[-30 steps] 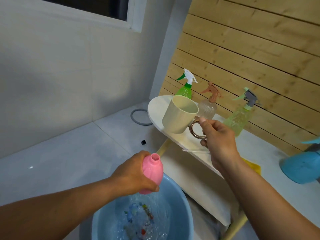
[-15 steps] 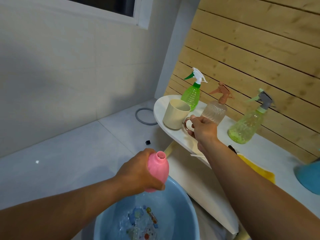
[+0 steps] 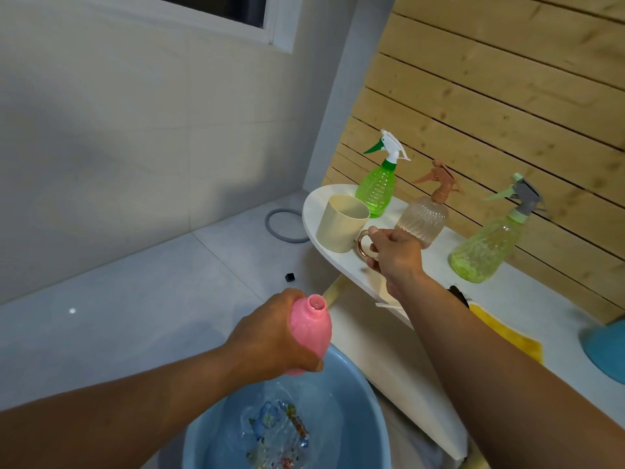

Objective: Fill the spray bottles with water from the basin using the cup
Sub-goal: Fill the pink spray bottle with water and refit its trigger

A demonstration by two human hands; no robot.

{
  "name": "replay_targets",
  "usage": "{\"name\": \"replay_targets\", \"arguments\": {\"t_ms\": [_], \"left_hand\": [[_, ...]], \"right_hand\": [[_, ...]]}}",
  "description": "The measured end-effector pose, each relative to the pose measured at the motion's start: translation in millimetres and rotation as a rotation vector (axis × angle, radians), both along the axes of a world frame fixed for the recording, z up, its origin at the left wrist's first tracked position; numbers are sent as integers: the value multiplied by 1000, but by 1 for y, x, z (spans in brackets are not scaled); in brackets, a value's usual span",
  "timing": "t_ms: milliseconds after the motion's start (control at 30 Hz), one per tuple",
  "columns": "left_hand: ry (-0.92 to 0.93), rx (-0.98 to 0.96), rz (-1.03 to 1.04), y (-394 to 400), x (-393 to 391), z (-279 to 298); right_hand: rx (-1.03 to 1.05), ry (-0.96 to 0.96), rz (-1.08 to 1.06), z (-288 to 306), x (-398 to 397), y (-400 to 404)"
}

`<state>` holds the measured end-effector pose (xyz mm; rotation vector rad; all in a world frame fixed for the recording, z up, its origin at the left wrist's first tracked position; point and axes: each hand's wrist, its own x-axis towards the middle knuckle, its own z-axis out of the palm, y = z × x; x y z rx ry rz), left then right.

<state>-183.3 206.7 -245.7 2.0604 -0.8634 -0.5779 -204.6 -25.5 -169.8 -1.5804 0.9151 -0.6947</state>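
Observation:
My left hand (image 3: 270,336) grips a pink bottle (image 3: 309,330) with no spray head, its open neck up, held above the blue basin (image 3: 365,394) of water. A cream cup (image 3: 341,223) stands upright on the white table (image 3: 358,269) near its rounded end. My right hand (image 3: 394,253) has its fingers on the cup's copper handle (image 3: 362,245). Behind the cup stand three spray bottles with heads on: a bright green one (image 3: 377,191), a clear ribbed one with a brown head (image 3: 422,220), and a pale green one with a grey head (image 3: 483,248).
A yellow cloth (image 3: 507,333) and a dark object (image 3: 460,296) lie on the table to the right. Part of a blue thing (image 3: 605,350) shows at the right edge. A grey ring (image 3: 282,225) and a small black cube (image 3: 289,276) lie on the tiled floor. A wooden slat wall backs the table.
The cup has gone from being held tilted in the air down onto the table, upright. My right hand stays at its handle. The pink bottle has hardly moved.

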Motion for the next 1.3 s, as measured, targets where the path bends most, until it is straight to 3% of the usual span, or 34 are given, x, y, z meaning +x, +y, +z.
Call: {"name": "replay_targets", "arguments": {"t_ms": [433, 700, 800, 867, 933, 1300], "left_hand": [[-2, 9, -9, -1, -4, 0], [31, -15, -14, -6, -10, 4], [32, -24, -20, -6, -12, 4], [29, -31, -22, -6, -13, 4], [29, -30, -17, -6, -13, 3], [30, -28, -21, -12, -17, 9]], "right_hand": [[-30, 111, 62, 9, -10, -8], [-319, 252, 3, 34, -75, -36], [-551, 580, -87, 32, -109, -60], [-576, 825, -129, 29, -129, -72], [-520, 951, -111, 20, -140, -79], [-176, 719, -143, 9, -127, -70]]}}
